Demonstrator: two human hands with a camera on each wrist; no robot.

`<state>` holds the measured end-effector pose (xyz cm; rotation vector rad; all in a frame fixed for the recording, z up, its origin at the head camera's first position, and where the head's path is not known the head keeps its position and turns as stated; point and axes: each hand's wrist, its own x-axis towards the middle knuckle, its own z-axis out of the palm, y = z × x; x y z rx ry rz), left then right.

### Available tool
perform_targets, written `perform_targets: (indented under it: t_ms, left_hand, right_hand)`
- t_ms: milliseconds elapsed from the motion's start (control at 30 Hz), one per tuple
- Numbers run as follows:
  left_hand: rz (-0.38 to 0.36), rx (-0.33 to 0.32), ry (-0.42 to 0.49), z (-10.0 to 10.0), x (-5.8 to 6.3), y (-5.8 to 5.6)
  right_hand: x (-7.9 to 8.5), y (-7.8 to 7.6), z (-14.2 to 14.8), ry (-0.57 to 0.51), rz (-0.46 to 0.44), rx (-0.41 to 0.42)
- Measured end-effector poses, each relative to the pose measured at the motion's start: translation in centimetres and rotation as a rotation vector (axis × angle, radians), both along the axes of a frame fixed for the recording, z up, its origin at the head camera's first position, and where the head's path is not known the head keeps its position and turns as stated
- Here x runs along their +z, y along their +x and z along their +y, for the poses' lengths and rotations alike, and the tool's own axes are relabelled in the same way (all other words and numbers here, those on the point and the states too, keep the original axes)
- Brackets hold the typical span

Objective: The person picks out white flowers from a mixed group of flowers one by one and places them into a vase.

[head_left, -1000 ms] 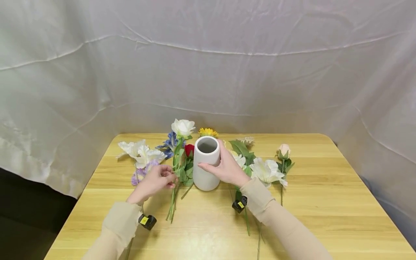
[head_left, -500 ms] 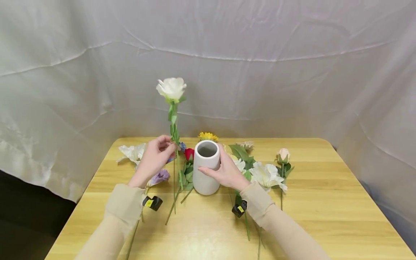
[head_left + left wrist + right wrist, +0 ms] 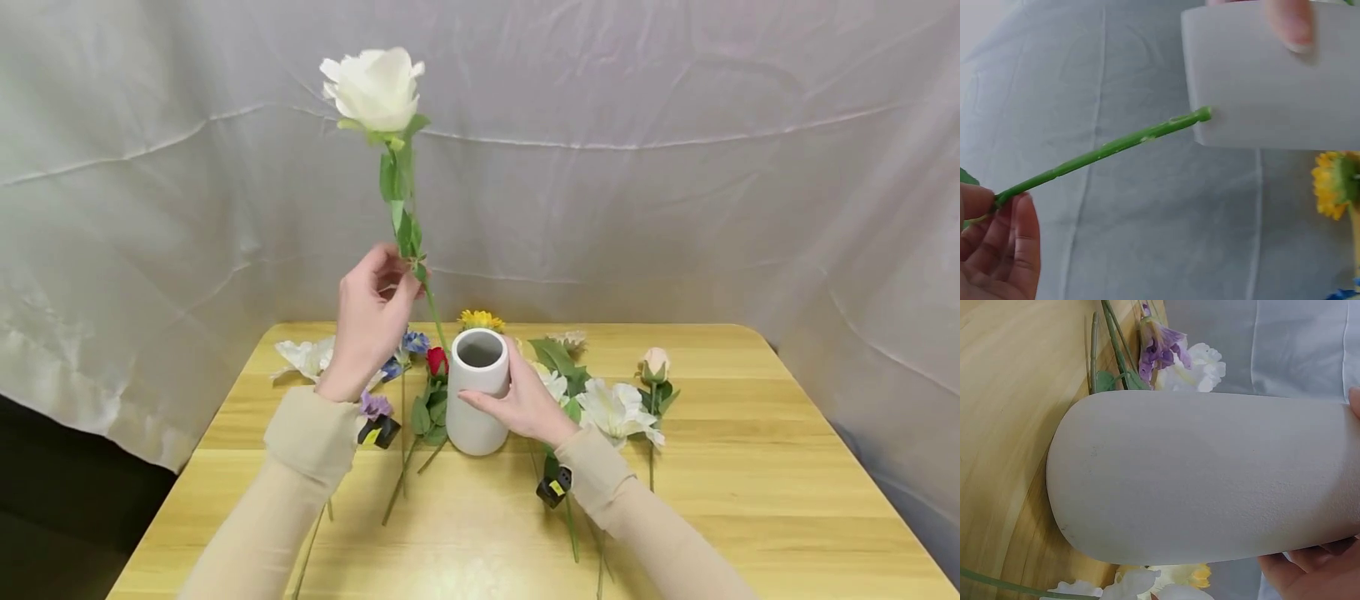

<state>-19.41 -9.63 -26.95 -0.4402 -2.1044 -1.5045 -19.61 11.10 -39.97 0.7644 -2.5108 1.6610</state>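
Note:
My left hand (image 3: 372, 321) pinches the green stem of a white rose (image 3: 375, 90), holding it upright above the table's back edge. The stem's cut end (image 3: 1204, 114) overlaps the rim of the white vase in the left wrist view. My right hand (image 3: 525, 392) grips the white vase (image 3: 476, 421) from its right side, thumb across the front and the fingers behind it. The vase stands upright on the table, its mouth facing up. In the right wrist view the vase wall (image 3: 1197, 481) fills the middle, with fingers (image 3: 1310, 575) at its upper part.
Left of the vase lie a red rose (image 3: 437, 361), a purple flower (image 3: 375, 405), blue flowers (image 3: 415, 342) and a white flower (image 3: 306, 358). A yellow flower (image 3: 482, 320) is behind it. White lilies (image 3: 615, 410) and a pale pink rose (image 3: 656, 362) lie at right.
My left hand has lifted the white rose from the left of the vase, up and nearer the camera, its stem end now by the vase's rim. The right hand stays on the vase.

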Motion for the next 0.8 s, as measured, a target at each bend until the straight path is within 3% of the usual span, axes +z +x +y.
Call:
perform_targets:
  t_ms: [133,267,600,800]
  left_hand:
    - [0.095,-0.032,0.012,1.2,0.8,-0.1]
    - [0.134,-0.05,-0.044,2.1,0.6,-0.5]
    - [0.017,-0.101,-0.233,3.1,-2.7,-0.9]
    - [0.015,-0.083,-0.311,3.3,-4.1,-0.8]
  right_hand:
    - [-0.1,-0.2,0.0,-0.008,0.009,0.007]
    - [-0.1,-0.3,-0.1,-0.013,0.016,0.013]
    - [0.2,-0.1,-0.3,-0.001,0.017,0.018]
    - [0.2,-0.2,-0.3,0.026,0.024,0.005]
